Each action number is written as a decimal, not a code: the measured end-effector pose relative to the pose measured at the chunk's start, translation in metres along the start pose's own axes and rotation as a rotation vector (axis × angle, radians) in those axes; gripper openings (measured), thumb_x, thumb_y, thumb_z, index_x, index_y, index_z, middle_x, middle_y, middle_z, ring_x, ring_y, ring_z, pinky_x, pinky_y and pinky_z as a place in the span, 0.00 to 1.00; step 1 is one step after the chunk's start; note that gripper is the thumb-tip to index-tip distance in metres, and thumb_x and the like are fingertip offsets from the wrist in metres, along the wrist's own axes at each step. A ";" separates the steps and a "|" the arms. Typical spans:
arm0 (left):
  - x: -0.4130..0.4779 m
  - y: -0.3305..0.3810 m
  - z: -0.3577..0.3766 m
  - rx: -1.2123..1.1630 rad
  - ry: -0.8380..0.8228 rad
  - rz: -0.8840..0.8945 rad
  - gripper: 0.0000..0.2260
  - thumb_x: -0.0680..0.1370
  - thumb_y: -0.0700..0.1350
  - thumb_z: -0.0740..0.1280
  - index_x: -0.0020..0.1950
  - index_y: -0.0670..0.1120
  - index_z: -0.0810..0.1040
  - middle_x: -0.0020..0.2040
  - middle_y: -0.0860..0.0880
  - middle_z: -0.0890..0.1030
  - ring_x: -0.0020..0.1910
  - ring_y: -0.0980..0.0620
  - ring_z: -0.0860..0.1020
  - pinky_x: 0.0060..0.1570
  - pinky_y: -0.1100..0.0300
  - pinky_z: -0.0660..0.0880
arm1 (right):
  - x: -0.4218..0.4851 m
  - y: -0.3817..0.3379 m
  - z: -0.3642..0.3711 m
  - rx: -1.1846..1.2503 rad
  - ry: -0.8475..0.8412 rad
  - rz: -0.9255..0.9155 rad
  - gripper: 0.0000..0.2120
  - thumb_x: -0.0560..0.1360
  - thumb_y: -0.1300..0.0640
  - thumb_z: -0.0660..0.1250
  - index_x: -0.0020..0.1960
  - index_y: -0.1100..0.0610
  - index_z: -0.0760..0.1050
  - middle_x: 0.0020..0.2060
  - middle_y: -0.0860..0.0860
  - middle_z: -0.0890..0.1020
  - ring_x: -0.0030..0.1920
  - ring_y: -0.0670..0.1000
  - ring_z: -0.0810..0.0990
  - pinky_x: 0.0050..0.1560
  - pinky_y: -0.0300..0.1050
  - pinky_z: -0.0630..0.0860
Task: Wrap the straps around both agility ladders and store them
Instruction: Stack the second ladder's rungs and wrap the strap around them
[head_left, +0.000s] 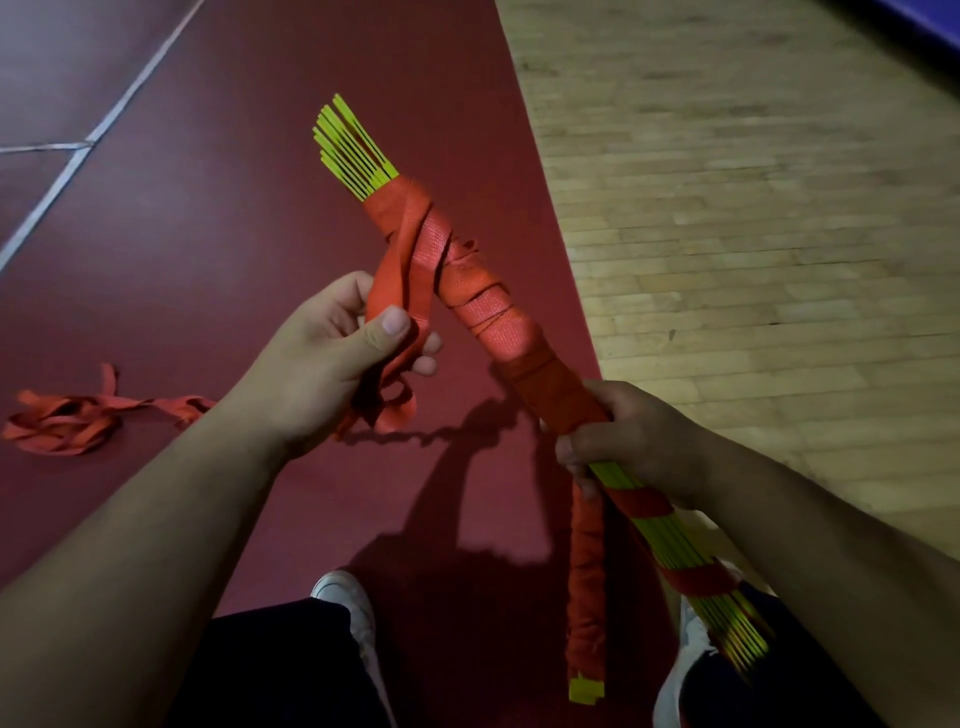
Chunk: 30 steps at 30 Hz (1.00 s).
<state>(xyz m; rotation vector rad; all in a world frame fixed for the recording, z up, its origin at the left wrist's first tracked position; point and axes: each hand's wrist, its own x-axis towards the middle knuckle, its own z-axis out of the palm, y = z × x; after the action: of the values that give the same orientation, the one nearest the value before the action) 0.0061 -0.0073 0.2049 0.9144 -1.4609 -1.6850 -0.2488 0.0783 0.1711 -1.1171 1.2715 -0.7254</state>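
Observation:
A bundle of yellow-green agility ladder rungs runs diagonally from upper left to lower right, wound with orange strap along its middle. My right hand grips the bundle below the wrapped part. My left hand pinches a loose length of the orange strap to the left of the bundle. A second, fully wrapped orange bundle with a yellow-green end hangs below my right hand. More loose orange strap lies in a heap on the floor at the left.
I stand on a dark red floor with white lines. Light wooden flooring lies to the right. My legs and white shoes show at the bottom.

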 end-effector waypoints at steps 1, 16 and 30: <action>-0.001 0.001 0.000 -0.008 -0.029 -0.006 0.20 0.67 0.57 0.76 0.47 0.48 0.72 0.43 0.44 0.84 0.37 0.49 0.82 0.29 0.53 0.75 | 0.000 0.000 0.000 -0.008 0.003 -0.001 0.19 0.64 0.60 0.70 0.50 0.70 0.71 0.29 0.57 0.76 0.27 0.52 0.75 0.34 0.46 0.72; 0.008 -0.006 0.008 -0.108 0.038 -0.074 0.18 0.75 0.67 0.60 0.45 0.52 0.70 0.30 0.52 0.65 0.28 0.54 0.63 0.39 0.54 0.60 | -0.003 0.000 0.005 0.083 -0.059 0.007 0.17 0.65 0.63 0.68 0.51 0.68 0.71 0.28 0.56 0.76 0.25 0.53 0.74 0.30 0.44 0.72; 0.007 -0.009 0.024 -0.114 0.257 -0.081 0.22 0.75 0.64 0.64 0.32 0.48 0.65 0.26 0.48 0.62 0.26 0.50 0.63 0.21 0.62 0.67 | -0.006 -0.004 0.009 0.123 -0.254 0.167 0.25 0.61 0.47 0.71 0.51 0.62 0.74 0.36 0.59 0.83 0.33 0.58 0.81 0.36 0.47 0.76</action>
<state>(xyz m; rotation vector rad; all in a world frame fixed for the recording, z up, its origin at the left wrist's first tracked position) -0.0186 -0.0006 0.1978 1.0946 -1.1597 -1.6218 -0.2412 0.0849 0.1763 -0.9571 1.0750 -0.5113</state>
